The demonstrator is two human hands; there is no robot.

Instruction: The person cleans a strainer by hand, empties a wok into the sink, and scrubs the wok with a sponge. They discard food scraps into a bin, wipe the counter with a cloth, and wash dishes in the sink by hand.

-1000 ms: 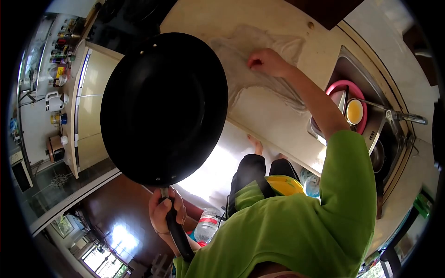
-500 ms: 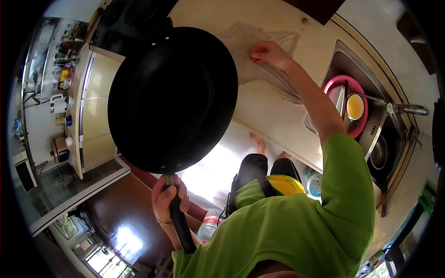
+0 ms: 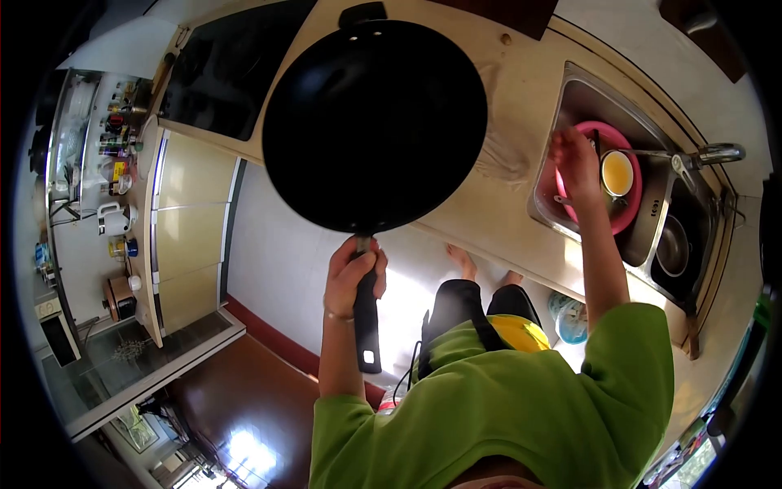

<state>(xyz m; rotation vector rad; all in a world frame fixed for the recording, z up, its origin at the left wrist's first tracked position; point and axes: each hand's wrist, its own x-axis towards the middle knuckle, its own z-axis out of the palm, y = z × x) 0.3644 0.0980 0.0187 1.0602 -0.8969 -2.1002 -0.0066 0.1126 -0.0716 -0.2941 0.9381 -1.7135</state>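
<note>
My left hand is closed round the long black handle of a large black pan, which hangs tilted above the counter edge with its dark round face toward me. Over the sink, my right hand is at the left side of a pink basin; its fingers are blurred, and whether they grip anything is unclear. A bowl with a yellow inside sits in the basin. A thin pale cloth lies on the counter, partly hidden by the pan.
A black cooktop is at the upper left of the counter. The faucet reaches over the sink from the right. A small pan rests in the second basin. Below the counter stands a blue container.
My right hand has moved from the cloth to the pink basin. The pan and my left hand have shifted right and up in view, and more of the cooktop shows.
</note>
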